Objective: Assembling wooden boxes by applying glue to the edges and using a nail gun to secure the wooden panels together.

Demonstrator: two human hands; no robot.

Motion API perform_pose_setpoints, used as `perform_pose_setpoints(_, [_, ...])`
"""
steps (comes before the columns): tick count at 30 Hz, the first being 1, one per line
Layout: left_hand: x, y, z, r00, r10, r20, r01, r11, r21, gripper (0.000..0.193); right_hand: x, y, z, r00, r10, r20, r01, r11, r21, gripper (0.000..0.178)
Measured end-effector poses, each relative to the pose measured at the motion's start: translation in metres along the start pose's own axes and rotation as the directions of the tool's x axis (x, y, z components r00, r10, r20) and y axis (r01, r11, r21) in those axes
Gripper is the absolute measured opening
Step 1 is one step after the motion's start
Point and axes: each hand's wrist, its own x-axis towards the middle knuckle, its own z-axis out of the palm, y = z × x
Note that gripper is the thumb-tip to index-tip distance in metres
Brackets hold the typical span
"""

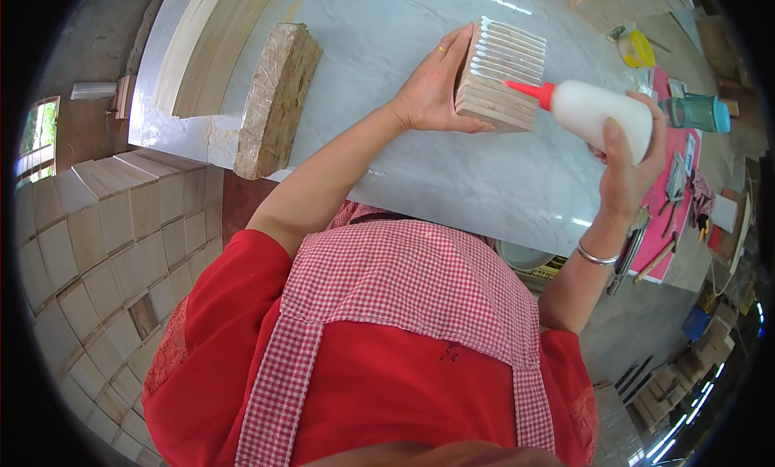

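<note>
My left hand (440, 87) is wrapped around the left side of a stack of thin wooden strips (496, 104), holding it on the table. Lines of white glue run along the far strips, with thicker beads at their left ends; the nearer strips look bare. In my right hand (634, 156) is a white squeeze bottle of glue (601, 116), tilted so that its red nozzle points left. The nozzle tip is over the strips, near the last glue line; whether it touches them I cannot tell.
A tape-wrapped block (278, 100) and long pale boards (214, 47) lie on the table's left. At right are a teal bottle (698, 113), a yellow tub (636, 49) and tools on a pink sheet (658, 261). Stacked wooden blocks (105, 233) stand at lower left.
</note>
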Motion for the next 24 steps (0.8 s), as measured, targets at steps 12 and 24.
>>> perform_pose_setpoints(12, [0.0, 0.0, 0.0, 1.0, 0.008, -0.008, -0.008, 1.0, 0.01, 0.134, 0.005, 0.0, 0.004, 0.994, -0.08, 0.07, 0.084, 0.995, -0.06, 0.048])
perform_pose_setpoints(24, [0.0, -0.002, 0.001, 1.0, 0.004, -0.017, -0.004, 1.0, -0.028, 0.132, -0.003, 0.003, -0.025, 0.999, -0.038, -0.028, 0.035, 0.996, -0.086, 0.049])
